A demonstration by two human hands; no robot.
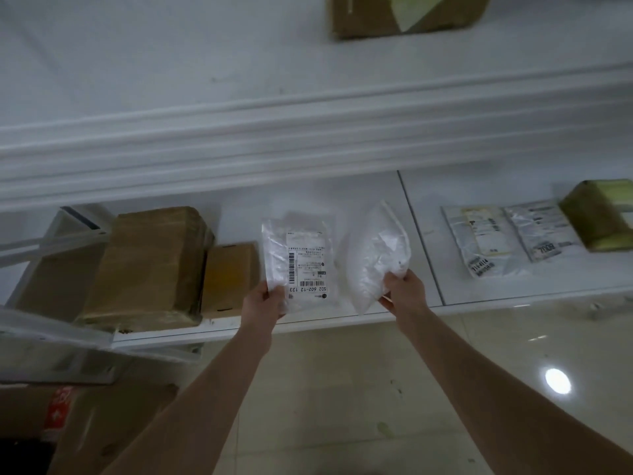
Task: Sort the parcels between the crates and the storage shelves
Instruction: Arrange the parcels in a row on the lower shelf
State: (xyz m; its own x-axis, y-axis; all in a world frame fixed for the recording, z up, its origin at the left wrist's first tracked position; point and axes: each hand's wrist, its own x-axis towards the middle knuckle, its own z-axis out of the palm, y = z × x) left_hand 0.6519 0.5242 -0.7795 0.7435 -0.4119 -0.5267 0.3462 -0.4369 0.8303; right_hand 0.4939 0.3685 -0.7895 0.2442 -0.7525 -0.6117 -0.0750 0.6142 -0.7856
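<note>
My left hand pinches the near corner of a flat clear plastic parcel with a white barcode label; it lies over the lower white shelf. Beside it, my right hand grips the near end of a puffy white plastic parcel, tilted up off the shelf. The two parcels sit side by side, close together, near the shelf's front edge.
Left on the same shelf stand a large taped cardboard box and a small brown box. Right of a divider lie two flat labelled bags and a taped box. Another carton sits on the upper shelf. A cardboard box stands on the floor, lower left.
</note>
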